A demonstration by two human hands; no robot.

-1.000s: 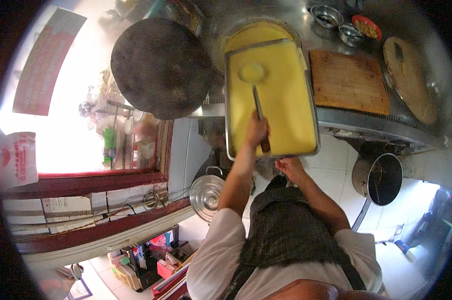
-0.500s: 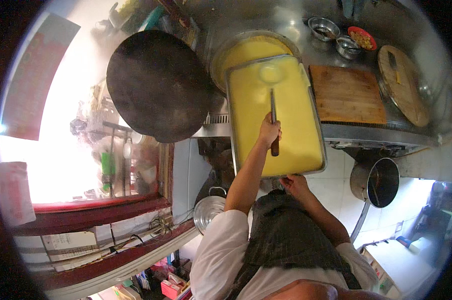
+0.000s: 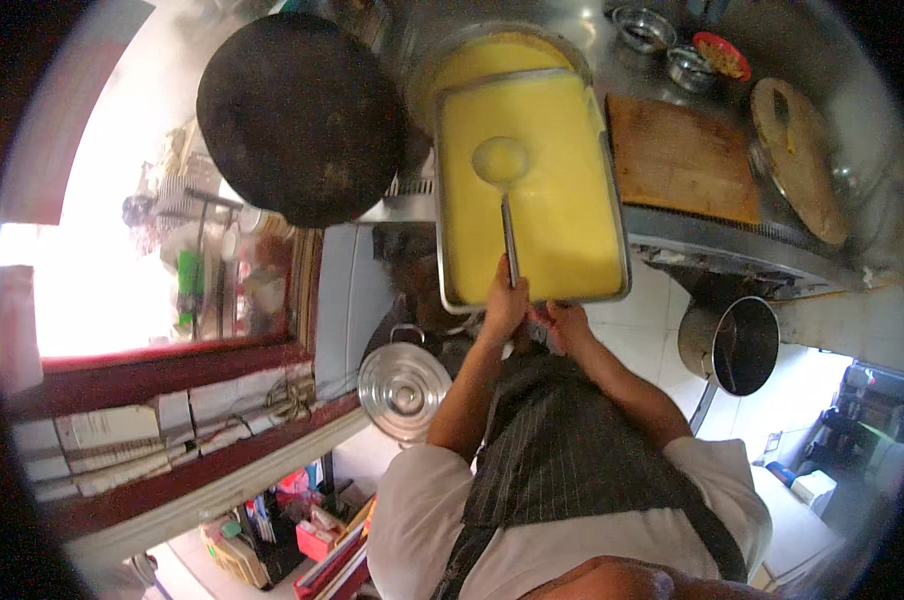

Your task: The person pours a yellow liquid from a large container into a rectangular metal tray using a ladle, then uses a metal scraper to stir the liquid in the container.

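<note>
A deep rectangular metal tray (image 3: 627, 250) holds a smooth yellow liquid and juts out from the counter toward me. My left hand (image 3: 506, 303) is closed around the dark handle of a long ladle (image 3: 510, 235), just over the tray's near rim. The ladle's round bowl lies at the surface of the liquid, toward the far left part. At the middle of the near rim, my right hand (image 3: 566, 322) has its fingers curled against the tray's edge; the fingertips are partly hidden. Behind the tray, its far end overlaps a large round pot (image 3: 419, 95) with more yellow liquid.
A big black round pan (image 3: 297, 120) stands left of the tray. To the right are a wooden cutting board (image 3: 682, 160), a round wooden board (image 3: 802, 185), metal bowls (image 3: 644, 32) and a red bowl (image 3: 722, 56). A saucepan (image 3: 702, 345) hangs below the counter; a glass-like lid (image 3: 405, 390) is lower left.
The ladle's bowl has moved nearer me and to the left across the liquid. My left hand has drawn back to the near rim, close beside my right hand. The view has shifted.
</note>
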